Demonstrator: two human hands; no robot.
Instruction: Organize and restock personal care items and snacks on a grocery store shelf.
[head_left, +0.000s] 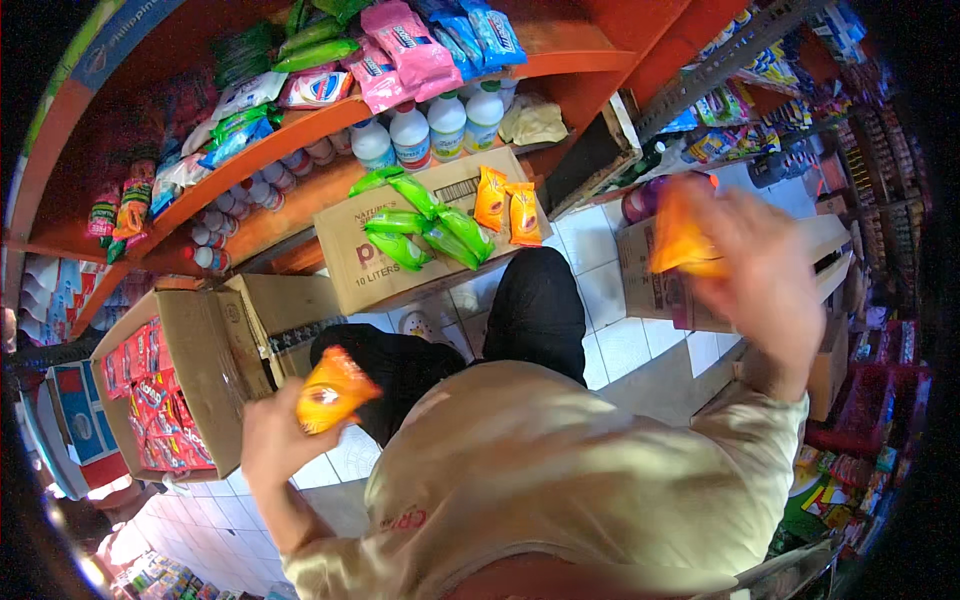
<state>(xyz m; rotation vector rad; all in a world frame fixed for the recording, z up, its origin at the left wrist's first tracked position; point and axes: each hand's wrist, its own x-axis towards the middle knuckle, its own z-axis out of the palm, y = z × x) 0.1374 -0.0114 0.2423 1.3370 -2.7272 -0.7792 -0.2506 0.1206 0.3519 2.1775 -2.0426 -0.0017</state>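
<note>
My left hand (276, 439), at the lower left, grips an orange plastic-wrapped bar (337, 391). Raised at the right, my right hand (776, 274) is blurred and holds orange wrapped packaging (679, 232); whether that is one bar or more I cannot tell. Before my knees lies a closed cardboard box (341, 251) bearing print. On its top rest several green wrapped bars (431, 214) in a loose pile. Two orange wrapped bars (491, 199) sit side by side near the box's right end.
Orange shelves (315, 112) hold white bottles (448, 127) and pink packs (412, 49). An open carton (199, 375) of red packets (161, 405) stands at the left. Another carton (645, 281) is under my right hand. White floor tiles (600, 292) show between the boxes.
</note>
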